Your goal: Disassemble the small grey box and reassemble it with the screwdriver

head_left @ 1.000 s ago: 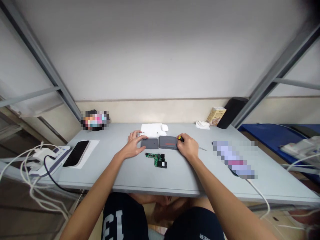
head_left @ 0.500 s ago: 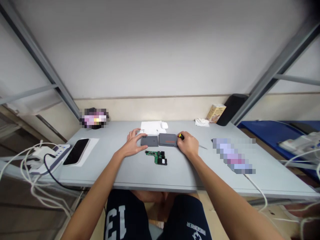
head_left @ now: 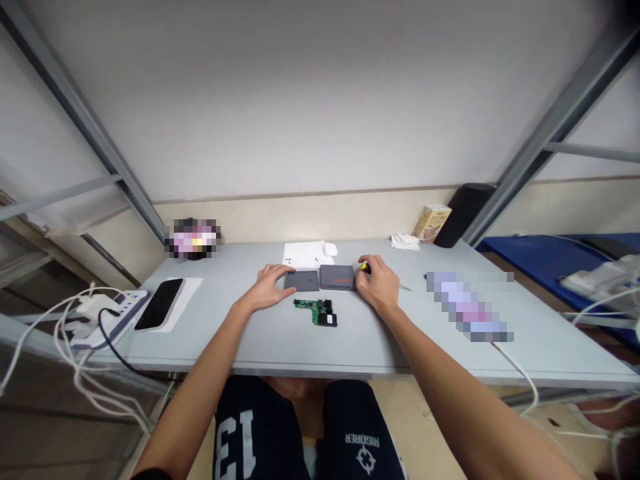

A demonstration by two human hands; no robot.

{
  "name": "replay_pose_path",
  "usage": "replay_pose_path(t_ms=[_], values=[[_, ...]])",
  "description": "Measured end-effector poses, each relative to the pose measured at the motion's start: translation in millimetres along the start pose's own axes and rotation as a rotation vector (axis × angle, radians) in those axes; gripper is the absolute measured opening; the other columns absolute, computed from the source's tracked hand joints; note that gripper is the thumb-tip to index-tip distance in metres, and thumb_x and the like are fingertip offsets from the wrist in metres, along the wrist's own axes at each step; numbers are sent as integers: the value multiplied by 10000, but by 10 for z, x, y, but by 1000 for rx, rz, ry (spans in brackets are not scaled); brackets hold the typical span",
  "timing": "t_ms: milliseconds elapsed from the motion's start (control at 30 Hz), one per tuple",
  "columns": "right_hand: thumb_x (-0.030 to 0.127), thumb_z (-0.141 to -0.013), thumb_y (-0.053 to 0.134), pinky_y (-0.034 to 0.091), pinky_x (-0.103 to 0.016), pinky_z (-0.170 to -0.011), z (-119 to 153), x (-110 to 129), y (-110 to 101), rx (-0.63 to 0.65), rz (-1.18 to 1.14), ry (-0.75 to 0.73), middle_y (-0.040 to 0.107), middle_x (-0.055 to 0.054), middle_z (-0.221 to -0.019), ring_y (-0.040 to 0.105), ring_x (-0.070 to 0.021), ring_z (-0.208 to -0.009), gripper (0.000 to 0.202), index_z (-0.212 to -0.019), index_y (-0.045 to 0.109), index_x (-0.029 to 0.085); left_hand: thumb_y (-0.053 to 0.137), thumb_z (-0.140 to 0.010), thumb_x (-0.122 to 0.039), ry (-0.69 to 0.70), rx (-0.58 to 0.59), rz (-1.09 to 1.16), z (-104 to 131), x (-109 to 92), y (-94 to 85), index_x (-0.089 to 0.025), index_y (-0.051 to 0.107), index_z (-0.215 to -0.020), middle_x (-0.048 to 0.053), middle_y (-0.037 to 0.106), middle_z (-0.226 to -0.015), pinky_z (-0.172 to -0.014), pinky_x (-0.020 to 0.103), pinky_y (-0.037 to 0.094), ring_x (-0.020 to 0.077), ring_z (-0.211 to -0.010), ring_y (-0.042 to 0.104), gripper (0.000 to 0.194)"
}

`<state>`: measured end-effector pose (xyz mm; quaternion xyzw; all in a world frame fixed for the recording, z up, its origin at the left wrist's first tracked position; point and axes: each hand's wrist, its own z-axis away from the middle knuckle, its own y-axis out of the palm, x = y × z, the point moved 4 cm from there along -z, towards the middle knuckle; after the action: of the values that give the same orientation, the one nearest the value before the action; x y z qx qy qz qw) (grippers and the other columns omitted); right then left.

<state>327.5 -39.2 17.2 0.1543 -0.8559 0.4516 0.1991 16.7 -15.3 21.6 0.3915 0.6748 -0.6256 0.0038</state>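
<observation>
A flat dark grey panel lies on the grey table, and my left hand touches its left edge between thumb and fingers. Right beside the panel stands a dark grey box with reddish marking and slots on its near side. My right hand is closed around a screwdriver with a yellow-and-black handle, next to the box's right end; its thin shaft points out to the right. Nearer the front, a green circuit board with black parts lies on the table.
White paper with small dark bits and a white case are behind the panel. On the left are a phone and a power strip with cables. Tissue, a carton and a black cylinder stand back right.
The view has shifted slightly. The fingers of my left hand have drawn closer together at the panel. My right hand still has the screwdriver, with its fingers slightly rearranged.
</observation>
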Motion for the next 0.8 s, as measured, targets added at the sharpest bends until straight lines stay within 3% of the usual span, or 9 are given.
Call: replay_pose_path(t_ms=[267, 533, 800], values=[[227, -883, 533, 407, -306, -695, 38, 74, 9, 98, 3, -136, 686, -46, -1148, 639, -200, -833, 316, -1145, 708, 252, 769, -875, -442, -17, -14, 14, -13, 37, -5, -307, 642, -1336, 66, 674, -1368, -1185, 561, 336, 327, -1339, 497, 497], [234, -881, 558, 404, -303, -672, 23, 74, 60, 167, 22, -143, 723, -30, -1128, 637, -184, -774, 226, -1017, 739, 247, 797, -853, -434, -11, -63, 22, -23, 90, 18, -307, 656, -1341, 87, 684, -1319, -1177, 557, 362, 329, -1308, 527, 524], [223, -856, 567, 393, -305, -676, 14, 82, 51, 163, 35, -121, 732, -32, -1087, 634, -192, -779, 205, -977, 732, 239, 662, -952, -435, 13, -83, 28, -25, 69, 15, -269, 642, -1350, 99, 692, -1296, -1138, 535, 403, 311, -1261, 537, 431]])
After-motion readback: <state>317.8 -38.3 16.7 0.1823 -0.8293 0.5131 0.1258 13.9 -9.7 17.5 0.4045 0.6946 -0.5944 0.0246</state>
